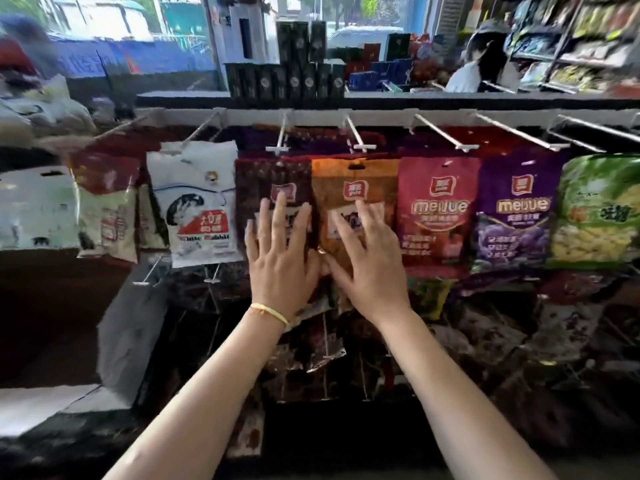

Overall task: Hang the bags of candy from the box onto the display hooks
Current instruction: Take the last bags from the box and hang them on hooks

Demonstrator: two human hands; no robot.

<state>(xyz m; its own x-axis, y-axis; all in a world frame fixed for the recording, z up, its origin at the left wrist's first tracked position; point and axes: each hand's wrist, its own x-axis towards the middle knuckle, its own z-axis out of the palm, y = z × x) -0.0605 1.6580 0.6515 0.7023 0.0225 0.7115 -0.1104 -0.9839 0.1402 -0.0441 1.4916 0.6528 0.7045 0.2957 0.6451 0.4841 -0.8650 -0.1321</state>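
Note:
A row of candy bags hangs from white display hooks (pixel 360 145) along the rack. My left hand (pixel 280 251) lies flat with straight fingers on a dark brown bag (pixel 258 188). My right hand (pixel 367 258) presses flat on the orange bag (pixel 356 178) beside it. Both bags hang on their hooks. To the right hang a red bag (pixel 438 209), a purple bag (pixel 516 216) and a green bag (pixel 599 216). A white bag (pixel 197 202) hangs to the left. A cardboard box (pixel 34 306) stands at the left, its inside dark.
More dark bags hang on lower hooks (pixel 325 341) below my hands. Dark boxes (pixel 287 77) stand stacked on the shelf above the rack. A person (pixel 474 64) stands at the back right by stocked shelves (pixel 588 36). An open box flap (pixel 34 407) juts at lower left.

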